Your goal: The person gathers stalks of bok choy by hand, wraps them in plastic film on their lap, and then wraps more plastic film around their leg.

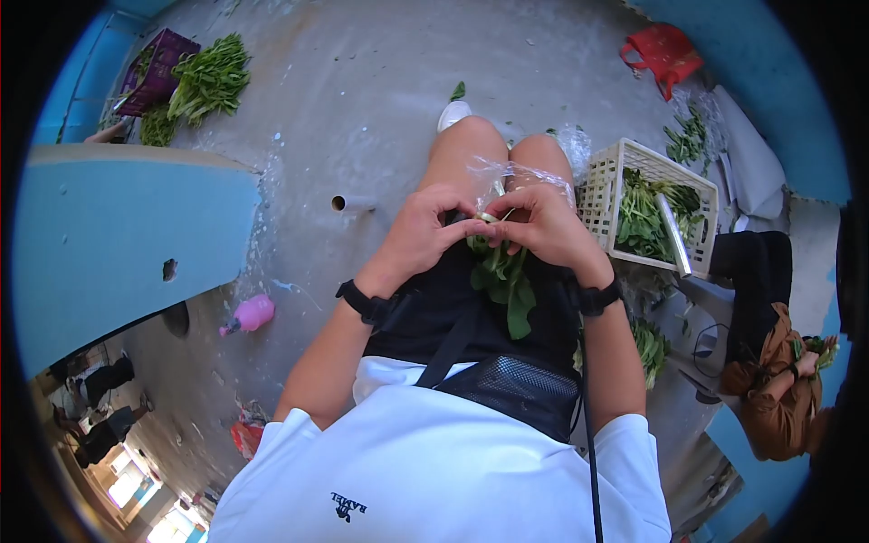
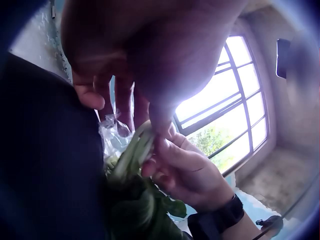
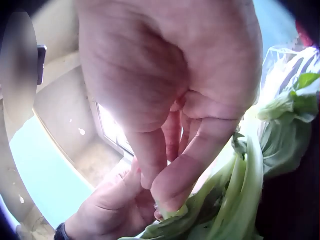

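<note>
Greens (image 1: 518,306) are hanging over your lap (image 1: 425,321), your left hand (image 1: 436,226) and right hand (image 1: 545,228) both pinching their stems (image 2: 132,157). If you are squeezing too hard, you are risking snapped stems; the clear plastic (image 2: 112,135) nearby could be catching on your grip.

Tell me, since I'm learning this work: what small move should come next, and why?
Perhaps firm up the pinch on the stems: the left hand and right hand meet there, while the leaves hang unheld, so a slack hold might slip.
</note>
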Motion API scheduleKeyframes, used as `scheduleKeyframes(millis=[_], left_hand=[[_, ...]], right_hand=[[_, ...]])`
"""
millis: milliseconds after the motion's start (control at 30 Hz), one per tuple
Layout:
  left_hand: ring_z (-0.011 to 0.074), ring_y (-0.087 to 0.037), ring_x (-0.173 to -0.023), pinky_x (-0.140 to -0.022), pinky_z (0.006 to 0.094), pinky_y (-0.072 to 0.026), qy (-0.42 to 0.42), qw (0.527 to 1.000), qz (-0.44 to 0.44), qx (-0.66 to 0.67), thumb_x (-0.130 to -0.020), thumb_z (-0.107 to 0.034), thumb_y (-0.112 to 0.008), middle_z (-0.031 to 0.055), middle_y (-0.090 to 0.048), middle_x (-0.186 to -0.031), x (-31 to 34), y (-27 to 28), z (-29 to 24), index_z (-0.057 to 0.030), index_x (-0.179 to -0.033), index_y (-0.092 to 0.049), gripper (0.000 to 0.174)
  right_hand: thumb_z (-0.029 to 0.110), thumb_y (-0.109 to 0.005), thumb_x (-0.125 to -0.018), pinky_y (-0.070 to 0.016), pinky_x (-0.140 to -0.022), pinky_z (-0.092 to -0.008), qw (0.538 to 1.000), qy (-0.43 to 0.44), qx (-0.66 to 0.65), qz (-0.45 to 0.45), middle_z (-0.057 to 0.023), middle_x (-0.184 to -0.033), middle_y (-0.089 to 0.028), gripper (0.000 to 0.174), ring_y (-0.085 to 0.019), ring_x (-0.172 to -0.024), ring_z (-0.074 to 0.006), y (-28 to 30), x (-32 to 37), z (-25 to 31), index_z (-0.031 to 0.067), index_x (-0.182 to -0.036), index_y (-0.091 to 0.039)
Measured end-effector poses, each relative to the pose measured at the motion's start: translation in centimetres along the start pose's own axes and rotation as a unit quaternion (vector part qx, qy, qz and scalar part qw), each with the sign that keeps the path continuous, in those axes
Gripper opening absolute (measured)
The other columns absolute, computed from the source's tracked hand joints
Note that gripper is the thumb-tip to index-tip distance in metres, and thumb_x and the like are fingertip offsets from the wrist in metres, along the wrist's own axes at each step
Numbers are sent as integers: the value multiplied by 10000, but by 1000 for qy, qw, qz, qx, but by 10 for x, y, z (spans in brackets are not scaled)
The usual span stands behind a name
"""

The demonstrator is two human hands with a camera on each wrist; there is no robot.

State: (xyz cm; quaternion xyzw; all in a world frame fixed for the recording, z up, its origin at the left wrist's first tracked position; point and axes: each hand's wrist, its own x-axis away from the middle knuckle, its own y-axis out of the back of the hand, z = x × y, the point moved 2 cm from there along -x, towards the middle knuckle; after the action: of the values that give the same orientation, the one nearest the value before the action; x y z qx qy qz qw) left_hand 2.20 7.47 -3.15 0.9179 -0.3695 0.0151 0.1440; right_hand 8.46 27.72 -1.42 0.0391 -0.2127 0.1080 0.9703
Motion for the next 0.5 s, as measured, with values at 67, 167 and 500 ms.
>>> scheduleKeyframes(millis=[67,167,500], left_hand=[[107,-577,-804,-669,259,-432,-37,999,0,-21,-880,-145,-833,19,-706,-944,0,5,3,-25,-960,-747,168],[173,-608,-865,-716,299,-461,-87,994,-1,-63,-871,-149,-834,56,-712,-944,2,9,-4,-12,-947,-728,189],[261,-636,-893,-768,354,-487,-132,971,-96,-177,-890,-127,-800,105,-714,-939,19,14,-5,6,-919,-700,169]], right_hand=[[65,-711,-973,-573,-615,-252,1000,-2,2,13,-61,-820,-743,188,-703,-698,-100,2,-2,-5,-70,-1101,-744],[55,-682,-990,-568,-615,-258,999,28,-32,1,-76,-815,-748,196,-699,-677,-103,-6,-4,-11,-77,-1120,-745],[81,-681,-1002,-502,-537,-262,959,196,133,-152,-59,-756,-704,195,-666,-624,-91,-13,-8,1,-60,-1119,-750]])
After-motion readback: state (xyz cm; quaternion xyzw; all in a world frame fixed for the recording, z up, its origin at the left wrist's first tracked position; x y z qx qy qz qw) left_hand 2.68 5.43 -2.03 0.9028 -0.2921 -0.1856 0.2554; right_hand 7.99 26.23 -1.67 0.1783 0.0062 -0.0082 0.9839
